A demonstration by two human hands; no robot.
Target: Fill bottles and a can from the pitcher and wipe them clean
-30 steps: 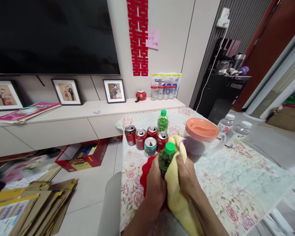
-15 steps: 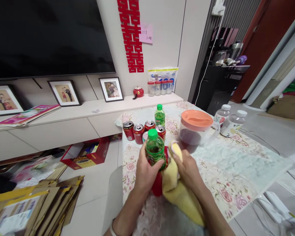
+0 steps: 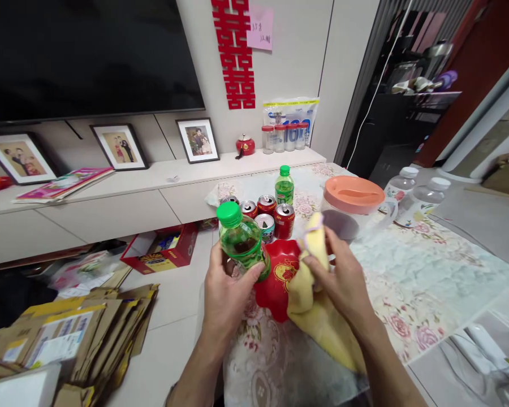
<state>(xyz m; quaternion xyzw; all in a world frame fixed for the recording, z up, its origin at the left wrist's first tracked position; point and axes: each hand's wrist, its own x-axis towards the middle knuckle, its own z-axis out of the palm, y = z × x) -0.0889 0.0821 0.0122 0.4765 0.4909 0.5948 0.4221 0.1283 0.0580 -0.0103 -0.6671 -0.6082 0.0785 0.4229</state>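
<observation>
1. Left hand (image 3: 227,294), curled round green-capped bottle (image 3: 240,237), tilted, near left edge of table (image 3: 432,265).
2. Right hand (image 3: 345,277), fingers closed on bunched yellow cloth (image 3: 322,328), trailing toward near edge.
3. Red scalloped tray (image 3: 274,288), between hands.
4. Drink cans (image 3: 284,222), clustered toward left edge.
5. Orange-lidded pitcher (image 3: 350,195).
6. Upright bottle (image 3: 284,189), toward far edge.

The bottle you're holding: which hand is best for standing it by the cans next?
Probably the left hand: it holds the bottle, near the cans. The right hand holds the yellow cloth.
</observation>
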